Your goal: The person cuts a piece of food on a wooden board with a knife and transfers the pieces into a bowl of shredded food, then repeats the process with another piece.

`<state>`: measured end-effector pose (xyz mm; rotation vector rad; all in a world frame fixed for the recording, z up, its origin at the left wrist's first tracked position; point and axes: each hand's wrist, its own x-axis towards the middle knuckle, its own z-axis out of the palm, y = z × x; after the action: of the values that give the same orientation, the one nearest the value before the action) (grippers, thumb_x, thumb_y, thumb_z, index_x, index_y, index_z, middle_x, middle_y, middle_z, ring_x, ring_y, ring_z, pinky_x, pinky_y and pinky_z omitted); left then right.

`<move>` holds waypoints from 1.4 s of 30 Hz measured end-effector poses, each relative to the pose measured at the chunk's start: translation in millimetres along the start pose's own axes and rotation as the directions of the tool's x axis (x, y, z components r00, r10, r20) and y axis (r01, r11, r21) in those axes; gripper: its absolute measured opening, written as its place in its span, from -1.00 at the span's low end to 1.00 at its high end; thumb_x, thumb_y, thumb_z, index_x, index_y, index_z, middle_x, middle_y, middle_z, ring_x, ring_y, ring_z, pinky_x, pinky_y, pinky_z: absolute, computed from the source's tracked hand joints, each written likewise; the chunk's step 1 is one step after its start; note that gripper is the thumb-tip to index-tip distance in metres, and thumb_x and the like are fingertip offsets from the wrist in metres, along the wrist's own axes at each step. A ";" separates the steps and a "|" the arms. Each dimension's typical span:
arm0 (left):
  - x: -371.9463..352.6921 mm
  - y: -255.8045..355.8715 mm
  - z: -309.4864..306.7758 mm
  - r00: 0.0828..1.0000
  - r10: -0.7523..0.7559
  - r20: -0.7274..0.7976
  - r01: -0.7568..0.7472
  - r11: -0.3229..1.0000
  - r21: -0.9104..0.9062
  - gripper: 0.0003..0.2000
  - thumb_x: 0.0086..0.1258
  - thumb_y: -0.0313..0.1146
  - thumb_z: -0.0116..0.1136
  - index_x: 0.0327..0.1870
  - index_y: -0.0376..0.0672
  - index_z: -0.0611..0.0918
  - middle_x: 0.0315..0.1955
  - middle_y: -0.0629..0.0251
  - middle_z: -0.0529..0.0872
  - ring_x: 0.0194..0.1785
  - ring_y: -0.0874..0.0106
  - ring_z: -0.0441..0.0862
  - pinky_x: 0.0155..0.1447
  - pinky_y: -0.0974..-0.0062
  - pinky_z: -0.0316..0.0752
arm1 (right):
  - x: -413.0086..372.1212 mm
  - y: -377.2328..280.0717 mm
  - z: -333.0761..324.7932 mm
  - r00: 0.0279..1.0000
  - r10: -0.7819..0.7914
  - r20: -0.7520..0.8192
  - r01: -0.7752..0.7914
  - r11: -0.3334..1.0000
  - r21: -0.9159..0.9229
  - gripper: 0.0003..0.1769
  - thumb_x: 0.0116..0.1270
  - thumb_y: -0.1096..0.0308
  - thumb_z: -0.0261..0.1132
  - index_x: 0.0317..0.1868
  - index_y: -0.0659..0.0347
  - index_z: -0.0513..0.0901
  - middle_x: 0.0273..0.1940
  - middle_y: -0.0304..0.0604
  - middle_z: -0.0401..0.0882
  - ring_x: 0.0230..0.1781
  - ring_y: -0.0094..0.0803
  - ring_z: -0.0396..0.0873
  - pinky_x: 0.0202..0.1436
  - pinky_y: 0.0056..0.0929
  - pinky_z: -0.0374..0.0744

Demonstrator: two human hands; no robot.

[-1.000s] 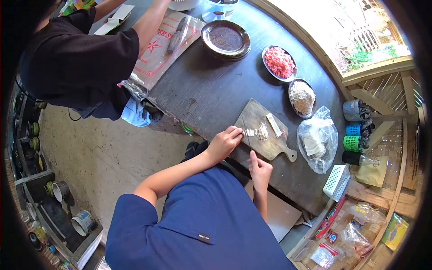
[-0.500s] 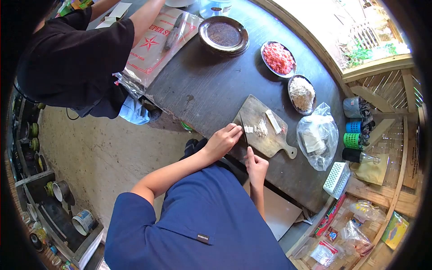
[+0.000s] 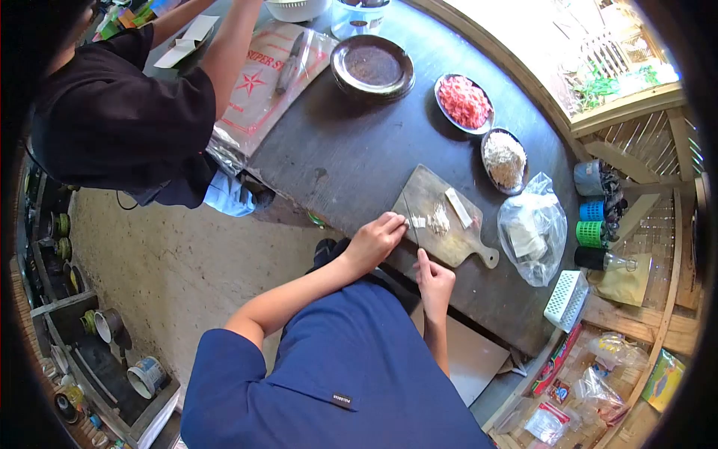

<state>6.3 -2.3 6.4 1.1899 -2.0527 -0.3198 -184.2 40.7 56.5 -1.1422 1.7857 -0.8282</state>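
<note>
My left hand (image 3: 379, 239) pinches a small white piece at the near left edge of a wooden cutting board (image 3: 449, 248). My right hand (image 3: 434, 278) is closed round the handle of a knife (image 3: 412, 218), whose thin dark blade lies across the board beside my left fingertips. Right of the blade are small cut white bits and a little heap of fine white shreds (image 3: 439, 218). A pale, thick white strip (image 3: 458, 208) rests farther right on the board. The board's handle points toward a clear plastic bag (image 3: 531, 233) with a white block inside.
Behind the board stand a bowl of white shreds (image 3: 505, 159) and a bowl of pink pieces (image 3: 464, 103). Stacked dark plates (image 3: 372, 67) sit farther left. Another person (image 3: 123, 112) works beside a printed plastic sheet (image 3: 258, 75). A white basket (image 3: 565, 299) is at the right edge.
The view has shifted slightly, so the table appears a little lower and to the right. The knife blade shows thinner and more slanted beside my left fingertips. The other person's arms have moved slightly.
</note>
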 end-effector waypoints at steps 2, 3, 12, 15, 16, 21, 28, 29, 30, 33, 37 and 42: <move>-1.5 -1.7 4.8 1.000 -0.001 -0.013 0.001 1.000 0.007 -0.77 0.44 -0.43 0.34 0.05 -0.31 0.75 0.11 0.21 0.70 0.26 0.21 0.68 0.27 0.29 0.69 | -9.8 -0.4 -6.6 0.998 0.066 -0.016 -0.067 0.995 -0.071 -0.46 0.58 0.01 0.50 -0.36 0.39 0.86 -0.64 -0.39 0.48 -0.60 -0.67 0.39 -0.49 -0.52 0.32; -1.1 -1.5 5.3 1.000 0.000 -0.020 0.001 1.000 0.009 -0.77 0.43 -0.44 0.34 0.05 -0.30 0.75 0.12 0.21 0.70 0.26 0.22 0.68 0.26 0.30 0.70 | -10.4 1.0 -6.0 0.998 0.064 -0.011 -0.065 0.995 -0.073 -0.46 0.58 0.01 0.50 -0.36 0.39 0.86 -0.64 -0.39 0.48 -0.60 -0.67 0.39 -0.49 -0.52 0.32; -0.5 0.6 0.8 1.000 -0.012 -0.006 0.012 1.000 -0.003 -0.76 0.43 -0.44 0.35 0.05 -0.32 0.75 0.10 0.21 0.70 0.26 0.22 0.68 0.29 0.30 0.67 | 0.7 3.5 -5.2 0.999 0.047 0.010 -0.047 0.998 -0.036 -0.45 0.58 0.03 0.50 -0.40 0.39 0.84 -0.64 -0.39 0.48 -0.60 -0.68 0.42 -0.48 -0.54 0.34; -1.5 0.3 4.3 1.000 -0.013 -0.027 0.013 1.000 -0.009 -0.76 0.43 -0.45 0.34 0.05 -0.32 0.75 0.10 0.21 0.70 0.25 0.22 0.68 0.29 0.30 0.67 | -8.5 13.6 -9.9 0.997 0.080 0.013 -0.079 0.995 -0.065 -0.45 0.59 0.02 0.50 -0.40 0.39 0.84 -0.64 -0.39 0.49 -0.60 -0.69 0.40 -0.49 -0.57 0.33; -1.6 -0.3 4.6 0.999 -0.006 -0.034 0.006 1.000 0.004 -0.76 0.42 -0.45 0.34 0.05 -0.31 0.75 0.09 0.22 0.70 0.24 0.22 0.68 0.28 0.30 0.68 | -8.0 20.0 -8.0 0.996 0.083 0.012 -0.082 0.994 -0.067 -0.45 0.59 0.02 0.50 -0.40 0.39 0.84 -0.64 -0.39 0.49 -0.60 -0.69 0.40 -0.49 -0.57 0.33; -1.1 1.4 2.1 0.999 -0.015 -0.028 0.014 1.000 -0.013 -0.77 0.42 -0.45 0.35 0.03 -0.30 0.75 0.08 0.23 0.70 0.24 0.23 0.69 0.26 0.30 0.70 | 3.0 6.5 3.7 0.996 0.080 0.028 -0.082 0.995 0.059 -0.47 0.58 0.04 0.51 -0.41 0.37 0.84 -0.63 -0.38 0.50 -0.61 -0.70 0.38 -0.50 -0.57 0.29; -0.5 1.6 3.9 0.999 -0.016 -0.046 0.015 1.000 -0.007 -0.78 0.42 -0.45 0.34 0.03 -0.30 0.75 0.07 0.23 0.70 0.22 0.23 0.69 0.25 0.30 0.70 | -9.9 15.7 -4.9 0.991 0.130 0.022 -0.130 0.991 0.028 -0.48 0.59 0.07 0.51 -0.43 0.37 0.82 -0.63 -0.42 0.47 -0.62 -0.70 0.35 -0.52 -0.57 0.24; 1.1 2.0 3.2 0.999 -0.016 -0.045 0.016 1.000 -0.009 -0.78 0.42 -0.45 0.34 0.03 -0.30 0.75 0.07 0.23 0.70 0.22 0.23 0.69 0.25 0.30 0.70 | -8.8 20.2 -3.0 0.987 0.157 0.035 -0.159 0.986 0.049 -0.48 0.59 0.07 0.51 -0.43 0.37 0.81 -0.63 -0.42 0.47 -0.62 -0.70 0.35 -0.52 -0.56 0.24; 1.7 2.4 1.5 0.999 -0.021 -0.039 0.021 1.000 -0.012 -0.78 0.43 -0.45 0.34 0.03 -0.30 0.75 0.07 0.23 0.70 0.21 0.23 0.69 0.25 0.30 0.69 | -5.8 16.7 -0.1 0.992 0.121 0.043 -0.124 0.991 0.059 -0.47 0.60 0.07 0.50 -0.43 0.37 0.81 -0.63 -0.42 0.46 -0.62 -0.70 0.34 -0.52 -0.56 0.23; -1.5 3.3 0.5 0.999 -0.014 -0.029 0.014 1.000 -0.007 -0.78 0.43 -0.45 0.33 0.03 -0.31 0.75 0.07 0.23 0.70 0.21 0.22 0.69 0.24 0.29 0.69 | 1.9 0.4 3.5 0.997 0.068 0.040 -0.070 0.996 0.055 -0.47 0.61 0.07 0.49 -0.42 0.38 0.81 -0.63 -0.42 0.47 -0.62 -0.70 0.34 -0.52 -0.56 0.24; -0.1 1.3 3.2 0.999 -0.018 -0.039 0.018 1.000 -0.004 -0.78 0.43 -0.45 0.34 0.03 -0.31 0.75 0.07 0.23 0.71 0.20 0.22 0.69 0.23 0.30 0.69 | -9.5 -6.6 -9.4 0.996 0.083 0.020 -0.083 0.996 0.020 -0.47 0.61 0.06 0.49 -0.42 0.37 0.81 -0.63 -0.42 0.46 -0.62 -0.71 0.35 -0.52 -0.56 0.24; 0.4 1.2 2.6 0.999 -0.017 -0.049 0.017 1.000 0.009 -0.79 0.44 -0.45 0.36 0.02 -0.31 0.76 0.07 0.24 0.71 0.20 0.23 0.69 0.23 0.30 0.70 | -9.6 12.9 -0.6 0.993 0.116 0.013 -0.116 0.993 -0.009 -0.47 0.60 0.05 0.50 -0.42 0.37 0.81 -0.63 -0.42 0.47 -0.62 -0.71 0.35 -0.52 -0.56 0.26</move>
<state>3.6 -2.3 5.4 1.2099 -2.0049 -0.2859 -187.3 54.4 48.5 -1.0365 1.8270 -0.7430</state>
